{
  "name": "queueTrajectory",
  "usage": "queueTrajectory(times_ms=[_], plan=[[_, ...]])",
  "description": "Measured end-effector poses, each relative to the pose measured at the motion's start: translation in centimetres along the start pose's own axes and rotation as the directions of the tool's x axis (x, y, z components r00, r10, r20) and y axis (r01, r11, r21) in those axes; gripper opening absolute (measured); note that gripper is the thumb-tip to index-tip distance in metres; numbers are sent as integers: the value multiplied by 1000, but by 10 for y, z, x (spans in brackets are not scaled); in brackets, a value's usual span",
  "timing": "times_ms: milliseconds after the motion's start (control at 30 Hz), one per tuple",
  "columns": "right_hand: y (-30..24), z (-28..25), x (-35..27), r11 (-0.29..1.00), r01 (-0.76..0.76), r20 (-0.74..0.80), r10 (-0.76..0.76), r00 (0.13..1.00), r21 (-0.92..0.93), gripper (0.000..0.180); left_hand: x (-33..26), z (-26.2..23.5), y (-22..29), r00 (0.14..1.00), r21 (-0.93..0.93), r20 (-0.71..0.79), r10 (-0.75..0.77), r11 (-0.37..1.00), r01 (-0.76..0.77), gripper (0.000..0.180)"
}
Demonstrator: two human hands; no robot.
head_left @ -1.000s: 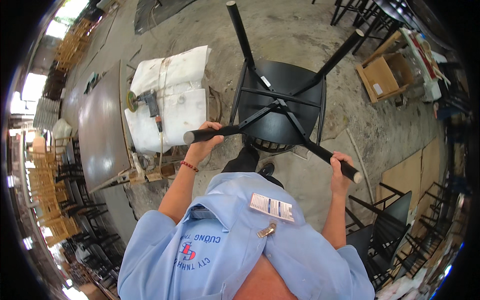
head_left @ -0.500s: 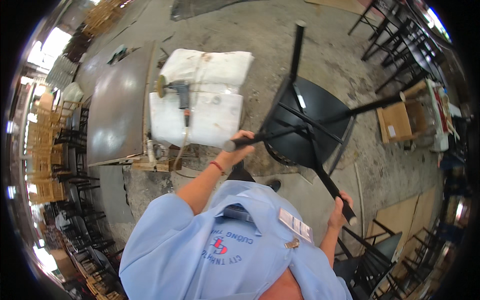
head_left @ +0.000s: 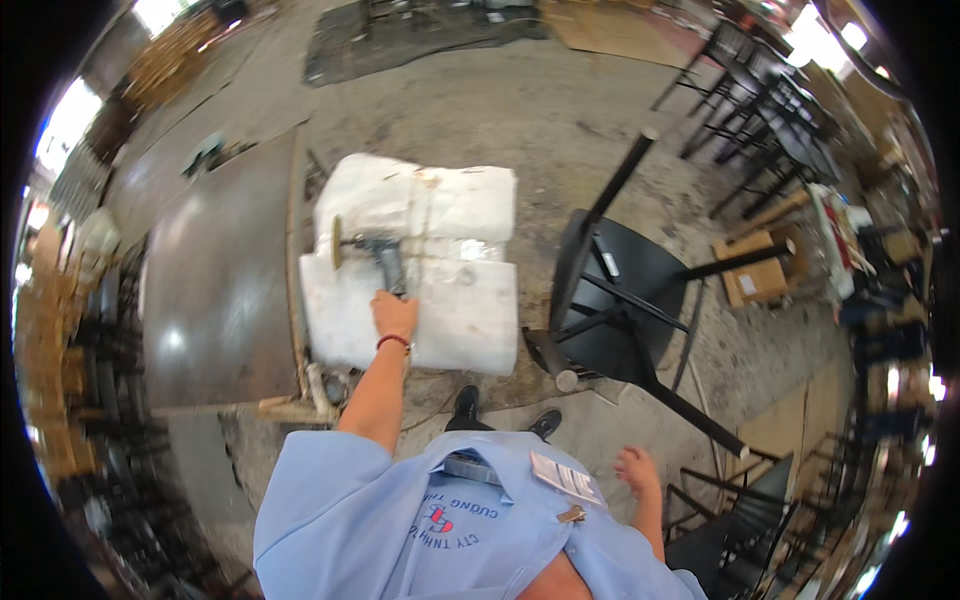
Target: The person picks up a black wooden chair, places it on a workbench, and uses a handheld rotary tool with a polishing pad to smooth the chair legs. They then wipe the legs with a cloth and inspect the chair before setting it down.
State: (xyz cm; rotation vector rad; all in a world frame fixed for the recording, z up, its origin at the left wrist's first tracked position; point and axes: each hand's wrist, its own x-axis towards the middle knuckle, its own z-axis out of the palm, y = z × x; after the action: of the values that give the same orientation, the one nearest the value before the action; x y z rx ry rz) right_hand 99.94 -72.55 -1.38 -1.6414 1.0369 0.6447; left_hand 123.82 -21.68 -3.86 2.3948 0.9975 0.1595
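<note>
My left hand (head_left: 394, 314) is closed around the handle of a grey power drill (head_left: 385, 262), which lies on a white padded surface (head_left: 455, 320). A yellowish round disc (head_left: 337, 243) stands on edge at the drill's front end. My right hand (head_left: 636, 470) is held low at my right side, with its fingers apart and nothing in them. Ahead of it, a black chair (head_left: 625, 300) rests upside down or tipped, its legs pointing up and outward. Neither hand touches the chair. What supports it is mostly hidden.
A dark flat-topped table (head_left: 225, 290) adjoins the padded surface on the left. Several black chairs (head_left: 765, 110) stand at the far right, with an open cardboard box (head_left: 755, 275) nearer. Another black chair (head_left: 735, 525) is close to my right arm.
Both hands have let go of the chair's legs. My left hand has moved left onto the drill and gripped it; my right hand has drawn back toward my body.
</note>
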Motion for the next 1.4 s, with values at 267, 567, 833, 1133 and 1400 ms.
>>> queueTrajectory(times_ms=[267,567,833,1133,1400], plan=[[-16,55,-53,982,177,149,-165,975,-70,55,16,-14,9,919,-675,379,-105,648,352,31],[-223,87,-129,555,699,294,-832,471,452,72,-111,-117,83,794,-905,417,441,282,319,33],[-261,115,-180,231,758,-69,-937,341,609,70,-246,-111,141,385,-899,430,817,352,260,51],[-207,27,-180,393,661,-156,-775,612,639,56,-272,-80,128,-213,-863,500,839,465,-198,71],[-228,-10,-220,569,800,-111,-822,558,-192,46,-196,-23,56,544,-619,298,784,593,-515,53]])
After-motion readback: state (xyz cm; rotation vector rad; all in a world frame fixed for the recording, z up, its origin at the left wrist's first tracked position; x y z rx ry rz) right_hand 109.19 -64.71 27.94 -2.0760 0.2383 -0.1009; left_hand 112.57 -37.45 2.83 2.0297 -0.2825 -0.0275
